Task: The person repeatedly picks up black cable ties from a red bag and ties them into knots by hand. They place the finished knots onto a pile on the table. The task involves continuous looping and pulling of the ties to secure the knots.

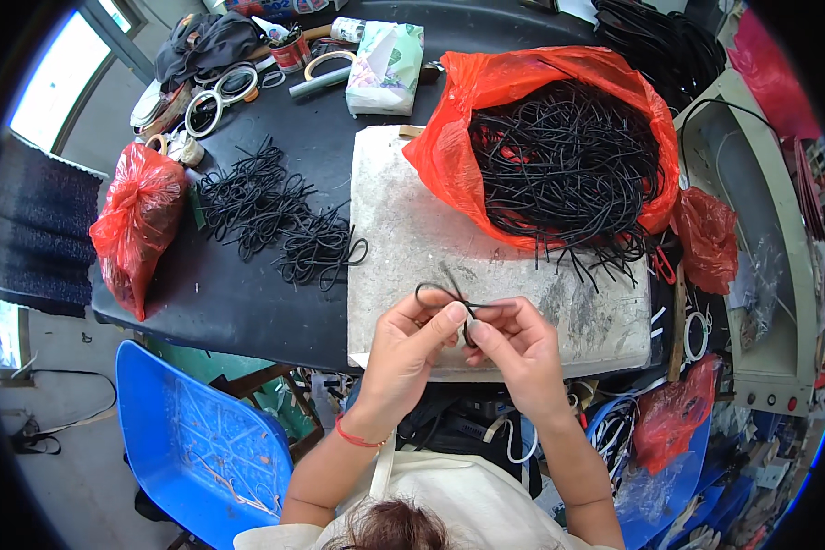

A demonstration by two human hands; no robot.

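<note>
Over the near part of a pale, stained board [403, 229], both my hands pinch one thin black cord [435, 286]. A loop of it rises above my left hand [417, 335], whose thumb and fingers are closed on the crossing. My right hand [520, 353] grips the same cord just beside, thumb against fingers. Whether the crossing is knotted is hidden by my fingertips. Behind the hands lies an open red plastic bag [445, 165] full of loose black cords [568, 156]. Left of the board, looped black cords [266, 206] lie in a pile on the dark tabletop [247, 307].
A tied red bag [137, 220] sits at the table's left edge. Tape rolls [203, 113], a tissue box [385, 69] and a red can [291, 52] stand at the back. Blue plastic chairs [192, 440] flank me. A grey metal casing [770, 266] stands on the right.
</note>
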